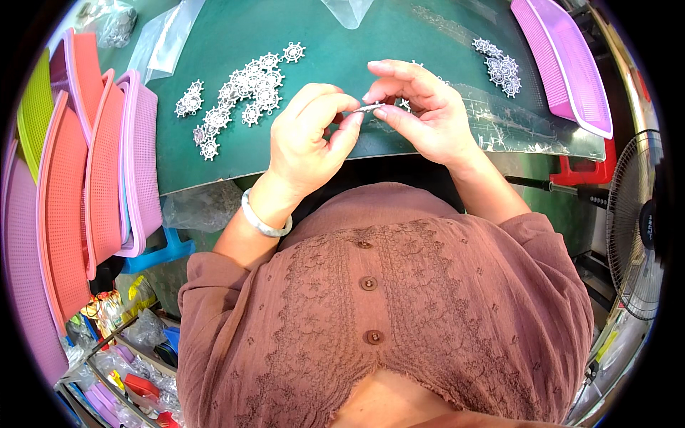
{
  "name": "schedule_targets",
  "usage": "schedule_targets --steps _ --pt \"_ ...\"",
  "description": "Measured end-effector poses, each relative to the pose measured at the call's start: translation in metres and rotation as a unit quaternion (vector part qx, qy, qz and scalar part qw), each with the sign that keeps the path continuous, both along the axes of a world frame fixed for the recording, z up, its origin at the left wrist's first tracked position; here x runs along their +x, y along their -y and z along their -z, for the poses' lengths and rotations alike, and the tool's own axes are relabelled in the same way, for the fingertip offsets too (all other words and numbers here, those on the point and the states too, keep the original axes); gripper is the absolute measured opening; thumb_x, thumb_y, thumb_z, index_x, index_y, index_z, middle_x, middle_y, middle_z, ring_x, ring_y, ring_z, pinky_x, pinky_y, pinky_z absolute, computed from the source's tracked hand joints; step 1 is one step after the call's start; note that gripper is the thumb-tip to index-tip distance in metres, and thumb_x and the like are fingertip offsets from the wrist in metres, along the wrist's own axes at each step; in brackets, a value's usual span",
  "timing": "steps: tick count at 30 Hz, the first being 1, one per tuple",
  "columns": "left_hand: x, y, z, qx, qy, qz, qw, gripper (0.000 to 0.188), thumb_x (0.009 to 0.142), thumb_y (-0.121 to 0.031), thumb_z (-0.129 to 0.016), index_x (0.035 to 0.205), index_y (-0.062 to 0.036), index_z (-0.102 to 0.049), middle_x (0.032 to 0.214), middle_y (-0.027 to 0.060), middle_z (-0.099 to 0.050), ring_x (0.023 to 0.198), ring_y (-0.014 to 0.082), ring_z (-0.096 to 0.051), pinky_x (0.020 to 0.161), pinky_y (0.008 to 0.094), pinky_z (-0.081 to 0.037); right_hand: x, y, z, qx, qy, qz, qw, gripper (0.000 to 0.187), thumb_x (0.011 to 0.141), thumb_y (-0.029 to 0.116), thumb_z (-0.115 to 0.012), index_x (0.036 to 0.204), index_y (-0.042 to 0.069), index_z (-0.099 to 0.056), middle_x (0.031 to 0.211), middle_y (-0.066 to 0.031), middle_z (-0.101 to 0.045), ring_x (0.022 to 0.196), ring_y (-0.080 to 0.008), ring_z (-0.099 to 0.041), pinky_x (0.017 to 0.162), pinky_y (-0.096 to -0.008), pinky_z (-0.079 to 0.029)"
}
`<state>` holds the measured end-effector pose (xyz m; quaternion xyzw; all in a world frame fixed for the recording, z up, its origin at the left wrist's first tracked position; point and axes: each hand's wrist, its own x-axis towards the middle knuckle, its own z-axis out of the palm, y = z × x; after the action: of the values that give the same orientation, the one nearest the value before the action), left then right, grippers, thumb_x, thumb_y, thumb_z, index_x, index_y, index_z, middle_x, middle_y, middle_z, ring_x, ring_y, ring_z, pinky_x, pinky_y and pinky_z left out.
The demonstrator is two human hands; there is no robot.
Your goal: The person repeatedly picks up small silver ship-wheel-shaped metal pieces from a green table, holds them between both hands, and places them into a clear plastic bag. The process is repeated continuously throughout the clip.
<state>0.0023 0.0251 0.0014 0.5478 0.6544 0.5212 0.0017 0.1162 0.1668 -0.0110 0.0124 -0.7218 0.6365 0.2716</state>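
Observation:
Over the near edge of the green table, my left hand (310,135) and my right hand (432,118) meet at the fingertips. Both pinch a small silver ship's-wheel charm (369,108), seen nearly edge-on between them. Another bit of silver metal (404,105) shows by my right thumb, partly covered by the fingers. To the left of my hands lies a loose heap of silver ship's-wheel charms (246,85), with a smaller cluster (190,100) beside it. A second group of charms (501,68) rests at the right. Parts of more charms peek out behind my right hand.
Stacked pink, purple and green plastic baskets (64,207) stand along the left. A purple basket (564,64) sits on the table's right end. Clear plastic bags (168,39) lie at the back left. A fan (635,225) stands at the right, near a red handle (589,167).

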Motion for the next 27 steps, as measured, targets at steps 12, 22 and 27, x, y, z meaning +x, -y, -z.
schedule_targets --steps 12,22,27 --pt "0.0003 -0.0004 0.0012 0.013 0.012 0.0 1.0 0.01 0.072 0.0 -0.066 0.081 -0.002 -0.06 0.077 0.0053 -0.056 0.057 0.01 -0.052 0.046 0.0205 -0.042 0.0009 -0.0063 -0.0003 -0.192 0.021 -0.06 0.979 0.046 0.078 -0.008 -0.057 0.122 0.0 -0.045 0.095 -0.0112 -0.062 0.089 -0.0147 -0.059 0.078 -0.0239 -0.046" --pt "0.0038 0.0006 -0.0042 0.03 0.015 0.009 0.999 0.011 0.071 0.001 -0.066 0.08 -0.0022 -0.061 0.076 0.0052 -0.057 0.056 0.0101 -0.051 0.045 0.0205 -0.041 -0.0007 -0.0064 0.003 -0.225 0.02 -0.073 0.971 0.045 0.079 -0.009 -0.055 0.123 -0.001 -0.043 0.096 -0.0131 -0.062 0.092 -0.0178 -0.059 0.083 -0.0286 -0.047" --pt "0.0032 0.0013 -0.0042 0.024 0.012 0.003 1.0 0.01 0.072 0.001 -0.065 0.08 -0.0023 -0.061 0.076 0.0051 -0.057 0.056 0.0101 -0.051 0.045 0.0204 -0.041 0.0006 -0.0047 0.0006 -0.177 0.015 -0.054 0.983 0.042 0.08 -0.005 -0.058 0.12 0.001 -0.047 0.096 -0.0091 -0.062 0.09 -0.0126 -0.058 0.082 -0.0256 -0.046"
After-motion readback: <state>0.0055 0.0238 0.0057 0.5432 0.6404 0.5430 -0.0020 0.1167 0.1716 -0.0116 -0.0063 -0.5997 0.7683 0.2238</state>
